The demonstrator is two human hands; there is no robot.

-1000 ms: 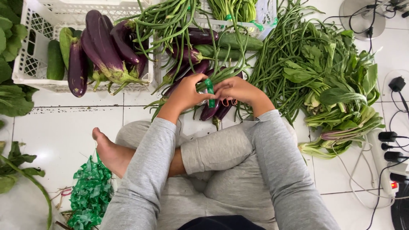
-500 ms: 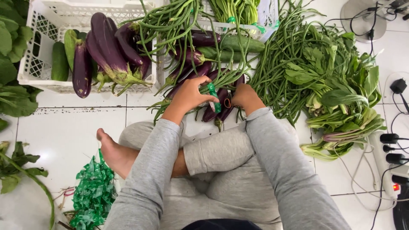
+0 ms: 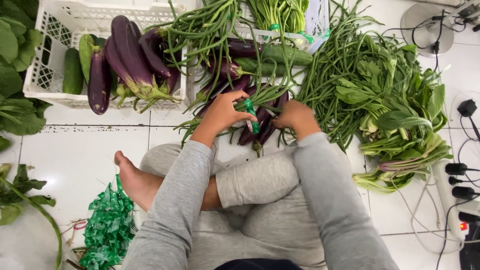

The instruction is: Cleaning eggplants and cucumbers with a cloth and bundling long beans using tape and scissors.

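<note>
White tiled floor [image 3: 90, 150], viewed from above; person seated cross-legged, grey sleeves and trousers, one bare foot [image 3: 132, 177] at 8 o'clock from the hands.

Left hand [image 3: 222, 112]: fingers curled closed around a strip of green tape [image 3: 250, 116], which sticks up between thumb and fingers. Hand rests against a small bunch of slim purple eggplants [image 3: 257, 127] lying on the floor just ahead of the knees. Right hand [image 3: 295, 116]: closed over the same bunch from the 3 o'clock side, knuckles up; fingertips hidden, so exact grip cannot be told. The two hands are close together, with the bunch between them.

Long green beans [image 3: 210, 30] trail over and around the bunch, running up toward 12 o'clock.

At 10 o'clock: white plastic crate [image 3: 55, 95] holding large purple eggplants [image 3: 127, 52] and a dark green cucumber [image 3: 72, 72]. At 12 o'clock: second white crate [image 3: 315, 20], partly covered, with more eggplants, a cucumber [image 3: 282, 54] and a tied bundle of green stalks [image 3: 277, 12].

At 2 to 3 o'clock: loose heap of long beans and leafy greens [image 3: 400, 115] on the floor. Beyond it, power strip with plugs [image 3: 457, 175] and cables.

At 9 o'clock: broad leaves [image 3: 15, 60] along the frame edge. At 7 o'clock: pile of crumpled green tape pieces [image 3: 107, 230].
</note>
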